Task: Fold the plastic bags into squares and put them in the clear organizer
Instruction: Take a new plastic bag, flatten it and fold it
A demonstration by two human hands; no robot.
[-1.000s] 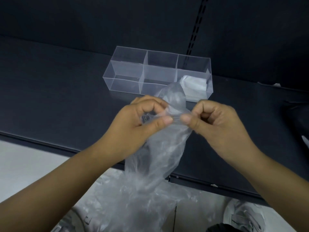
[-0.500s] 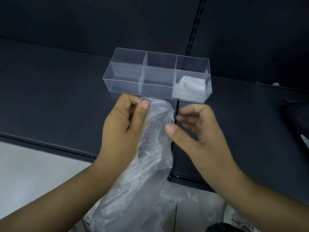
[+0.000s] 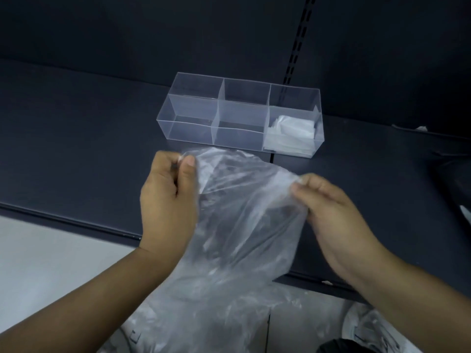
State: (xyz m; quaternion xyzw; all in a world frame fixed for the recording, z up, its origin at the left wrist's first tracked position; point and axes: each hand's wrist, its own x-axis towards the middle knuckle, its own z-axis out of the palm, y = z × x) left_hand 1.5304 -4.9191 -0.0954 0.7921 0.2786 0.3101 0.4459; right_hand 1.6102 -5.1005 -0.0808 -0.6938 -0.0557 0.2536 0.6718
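Note:
A clear crumpled plastic bag (image 3: 244,215) hangs spread between my hands above the dark shelf. My left hand (image 3: 168,202) pinches its upper left corner between thumb and fingers. My right hand (image 3: 328,210) pinches its upper right edge. Behind the bag stands the clear organizer (image 3: 242,115) with three compartments. Its right compartment holds folded white plastic bags (image 3: 290,135); the left and middle ones look bare.
The dark shelf (image 3: 76,138) runs left to right, with its front edge below my hands. More loose plastic bags (image 3: 254,324) lie below the shelf by a pale floor. A slotted upright (image 3: 297,42) runs up the dark back wall.
The bag was bunched into a narrow strip between my hands. My right hand let go, then took the right edge, and both hands moved apart, spreading the bag wide.

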